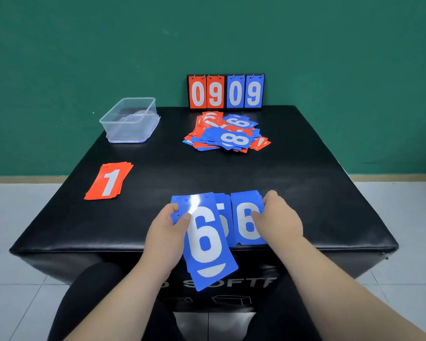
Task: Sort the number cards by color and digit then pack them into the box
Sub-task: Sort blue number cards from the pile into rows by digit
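My left hand (pixel 166 225) grips a small stack of blue cards whose top card shows a white 6 (pixel 205 239); it sticks out over the table's front edge. My right hand (pixel 279 215) pinches another blue 6 card (pixel 245 217) that lies on the table, with more blue cards (pixel 223 215) fanned between the two. A stack of red cards with a 1 on top (pixel 108 180) lies at the left. A mixed heap of red and blue cards (pixel 228 134) sits further back. The clear plastic box (pixel 129 119) stands at the back left.
A flip scoreboard (pixel 225 92) reading 09 in red and 09 in blue stands at the black table's (pixel 207 168) far edge against the green wall. My legs are under the front edge. Tiled floor lies on both sides.
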